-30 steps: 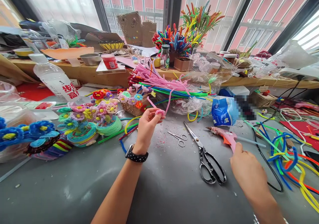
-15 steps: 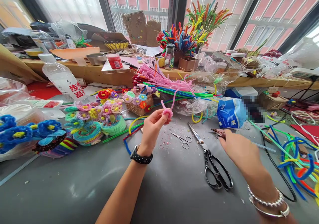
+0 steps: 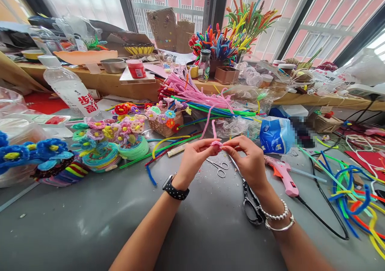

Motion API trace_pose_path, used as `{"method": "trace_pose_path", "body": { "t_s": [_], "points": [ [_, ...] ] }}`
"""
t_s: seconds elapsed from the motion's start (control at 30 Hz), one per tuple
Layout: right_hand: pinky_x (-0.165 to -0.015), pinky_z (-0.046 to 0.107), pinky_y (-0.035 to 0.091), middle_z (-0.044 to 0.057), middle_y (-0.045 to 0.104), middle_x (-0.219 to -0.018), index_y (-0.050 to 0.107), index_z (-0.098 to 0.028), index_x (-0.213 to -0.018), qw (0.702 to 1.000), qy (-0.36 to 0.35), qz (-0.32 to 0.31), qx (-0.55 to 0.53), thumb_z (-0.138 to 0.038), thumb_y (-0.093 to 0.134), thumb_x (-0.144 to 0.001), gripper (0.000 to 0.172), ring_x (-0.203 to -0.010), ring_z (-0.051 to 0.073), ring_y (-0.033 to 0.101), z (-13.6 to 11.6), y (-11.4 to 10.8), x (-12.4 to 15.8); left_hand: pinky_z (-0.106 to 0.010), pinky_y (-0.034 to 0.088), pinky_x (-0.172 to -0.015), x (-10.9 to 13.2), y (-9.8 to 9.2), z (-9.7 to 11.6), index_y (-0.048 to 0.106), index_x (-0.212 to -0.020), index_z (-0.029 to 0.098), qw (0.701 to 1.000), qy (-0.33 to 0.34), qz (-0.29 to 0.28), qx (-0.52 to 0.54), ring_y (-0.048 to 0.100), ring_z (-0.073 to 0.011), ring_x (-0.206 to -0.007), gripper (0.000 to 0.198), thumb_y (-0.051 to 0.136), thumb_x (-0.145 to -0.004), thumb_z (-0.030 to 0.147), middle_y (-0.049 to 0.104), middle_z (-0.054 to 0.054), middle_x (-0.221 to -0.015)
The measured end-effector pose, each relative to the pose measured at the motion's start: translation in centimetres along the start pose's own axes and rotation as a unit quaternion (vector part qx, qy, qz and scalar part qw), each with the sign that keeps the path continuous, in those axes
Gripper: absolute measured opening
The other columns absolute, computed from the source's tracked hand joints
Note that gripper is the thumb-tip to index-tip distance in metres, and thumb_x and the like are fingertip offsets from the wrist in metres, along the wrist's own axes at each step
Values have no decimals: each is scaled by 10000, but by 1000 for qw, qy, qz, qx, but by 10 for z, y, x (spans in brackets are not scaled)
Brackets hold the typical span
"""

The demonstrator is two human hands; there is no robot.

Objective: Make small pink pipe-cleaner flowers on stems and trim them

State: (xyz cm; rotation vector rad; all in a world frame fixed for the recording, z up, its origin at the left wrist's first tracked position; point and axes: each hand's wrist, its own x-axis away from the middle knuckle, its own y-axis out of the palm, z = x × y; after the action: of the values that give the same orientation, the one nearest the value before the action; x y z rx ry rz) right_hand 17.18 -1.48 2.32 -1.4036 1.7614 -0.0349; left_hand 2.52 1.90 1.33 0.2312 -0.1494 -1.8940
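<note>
Between my two hands is a small coiled piece of pink pipe cleaner [image 3: 215, 145], with two loose ends sticking up from it. My left hand [image 3: 197, 158] pinches it from the left, thumb and fingers pressed together. From the right, my right hand [image 3: 248, 158] pinches its other edge with thumb and forefinger. Just below the hands lie small silver scissors [image 3: 221, 168]. Large black-handled scissors [image 3: 252, 208] are partly covered by my right hand and wrist. To the right, a pink hot glue gun [image 3: 284, 174] lies on the grey table.
Pipe-cleaner flower pots [image 3: 102, 156] and a water bottle [image 3: 70, 88] stand at the left. Behind my hands lies a pile of pink pipe cleaners [image 3: 195, 90]. A blue packet [image 3: 275, 136] and tangled coloured pipe cleaners [image 3: 355, 194] are at the right, beside the glue gun's black cord [image 3: 325, 212].
My right hand has let go of the glue gun and come left to the pink pipe-cleaner piece. My left hand has moved slightly right and down, still holding that piece.
</note>
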Motion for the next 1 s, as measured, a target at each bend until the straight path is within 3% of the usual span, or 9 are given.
{"method": "trace_pose_path", "body": {
  "t_s": [0.23, 0.43, 0.63, 0.77, 1.0],
  "points": [
    [-626, 276, 422, 53, 564, -761, 562, -181, -797, 985, -94, 11, 142, -259, 476, -818, 118, -697, 160, 504, -2, 5, 3, -281, 482, -713, 1, 3, -3, 657, -857, 138, 1000, -5, -1, 7, 603, -148, -717, 274, 627, -656, 322, 671, -63, -812],
    [-634, 293, 387, 68, 530, -709, 534, -171, -761, 948, -162, -36, 270, -218, 391, -850, 175, -684, 181, 456, 5, 6, 4, -264, 478, -704, 1, 4, -2, 654, -827, 140, 1000, -22, -10, 19, 607, -144, -724, 233, 628, -660, 301, 676, -47, -768],
    [-639, 267, 385, 33, 484, -709, 482, -188, -733, 987, -116, -60, 97, -177, 378, -850, 157, -691, 156, 450, 7, 7, 1, -253, 472, -701, 1, 1, -2, 661, -825, 133, 999, -28, -38, 19, 595, -132, -715, 212, 623, -671, 274, 671, -38, -754],
    [-606, 246, 376, 6, 437, -678, 454, -188, -689, 996, -60, -70, -14, -169, 380, -848, 177, -652, 131, 432, 7, 10, 1, -258, 471, -695, 1, 0, -1, 668, -830, 138, 998, -33, -40, 18, 595, -138, -706, 217, 623, -668, 276, 670, -37, -754],
    [-619, 250, 372, 3, 445, -683, 447, -190, -684, 995, -43, -82, -47, -249, 326, -874, 233, -650, 128, 438, 10, 8, 0, -260, 475, -670, 2, 2, 3, 671, -799, 134, 999, -26, -37, -10, 597, -144, -680, 209, 616, -671, 289, 665, -40, -713]
  ]
}}
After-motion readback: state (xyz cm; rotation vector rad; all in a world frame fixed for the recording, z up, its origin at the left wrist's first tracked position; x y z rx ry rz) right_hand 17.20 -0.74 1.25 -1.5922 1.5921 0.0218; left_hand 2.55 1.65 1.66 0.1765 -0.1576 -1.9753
